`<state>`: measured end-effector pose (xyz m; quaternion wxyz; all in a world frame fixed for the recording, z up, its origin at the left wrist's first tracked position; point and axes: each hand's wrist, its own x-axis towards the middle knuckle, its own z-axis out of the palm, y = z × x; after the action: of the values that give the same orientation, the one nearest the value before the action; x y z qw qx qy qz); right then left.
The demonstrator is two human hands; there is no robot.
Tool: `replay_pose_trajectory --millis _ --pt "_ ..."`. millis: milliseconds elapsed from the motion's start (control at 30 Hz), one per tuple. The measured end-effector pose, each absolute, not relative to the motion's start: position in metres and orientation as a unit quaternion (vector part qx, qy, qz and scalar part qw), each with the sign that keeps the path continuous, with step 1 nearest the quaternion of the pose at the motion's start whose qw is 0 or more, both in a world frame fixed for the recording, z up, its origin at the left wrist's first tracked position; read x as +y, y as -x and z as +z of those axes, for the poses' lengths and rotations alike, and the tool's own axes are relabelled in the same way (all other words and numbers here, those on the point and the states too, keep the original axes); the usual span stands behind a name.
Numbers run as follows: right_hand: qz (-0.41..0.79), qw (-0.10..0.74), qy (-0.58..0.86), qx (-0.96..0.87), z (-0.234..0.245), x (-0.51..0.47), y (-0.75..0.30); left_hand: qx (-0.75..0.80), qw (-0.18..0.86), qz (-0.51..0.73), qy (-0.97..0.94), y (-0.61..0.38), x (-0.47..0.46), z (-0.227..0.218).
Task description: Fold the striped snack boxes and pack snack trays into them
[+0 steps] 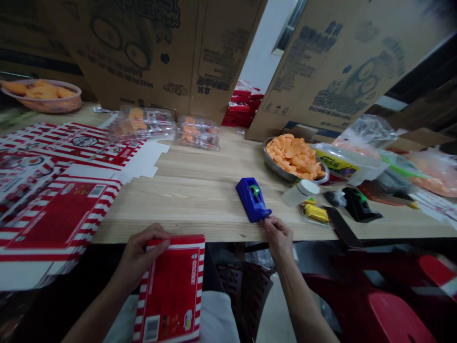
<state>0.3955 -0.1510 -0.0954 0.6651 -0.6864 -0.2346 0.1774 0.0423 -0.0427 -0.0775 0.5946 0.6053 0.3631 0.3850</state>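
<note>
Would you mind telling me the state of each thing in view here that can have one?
Red-striped carton: held below the table edge.
Left hand: gripping the carton's top edge.
Blue tape dispenser: lying on the table.
Right hand: touching the dispenser's end.
Flat carton blanks: unfolded, stacked.
Steel bowl: full of orange crisps.

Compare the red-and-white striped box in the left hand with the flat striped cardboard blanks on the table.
The red-and-white striped cardboard box is gripped by the left hand below the table edge, while the flat striped cardboard blanks lie on the light wooden table. The box shows a closed rectangular outline; the blanks spread out with die-cut white flaps. The box is single; the blanks overlap in a pile. Both share red-and-white stripes and red panels.
</note>
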Motion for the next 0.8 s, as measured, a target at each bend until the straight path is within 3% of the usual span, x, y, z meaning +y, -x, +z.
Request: replay_pose_trajectory --millis 133,200,367,533,600,700,800 --pt "0.181 0.683 0.676 -0.209 -0.093 -0.155 -0.381 0.35 0.603 0.392 -0.6 -0.047 -0.045 -0.076" --pt "0.229 0.64 0.674 -0.287 -0.075 -0.15 -0.365 0.357 0.619 0.384 -0.584 -0.05 -0.047 -0.077" --pt "0.432 0.264 0.49 -0.71 -0.004 -0.094 -0.311 0.354 0.636 0.353 -0.588 -0.06 -0.049 -0.071" --pt "0.392 -0.025 0.322 -0.861 0.029 -0.034 -0.264 0.316 0.636 0.345 -0.613 -0.068 -0.049 -0.064" --pt "0.349 -0.09 0.314 -0.878 0.027 -0.023 -0.252 0.31 0.641 0.342 -0.613 -0.068 -0.049 -0.064" --pt "0.317 -0.118 0.364 -0.868 0.018 -0.009 -0.246 0.329 0.64 0.338 -0.606 -0.065 -0.051 -0.064" --pt "0.422 -0.135 0.39 -0.807 -0.004 0.003 -0.248 0.331 0.645 0.343 -0.598 -0.061 -0.054 -0.059"
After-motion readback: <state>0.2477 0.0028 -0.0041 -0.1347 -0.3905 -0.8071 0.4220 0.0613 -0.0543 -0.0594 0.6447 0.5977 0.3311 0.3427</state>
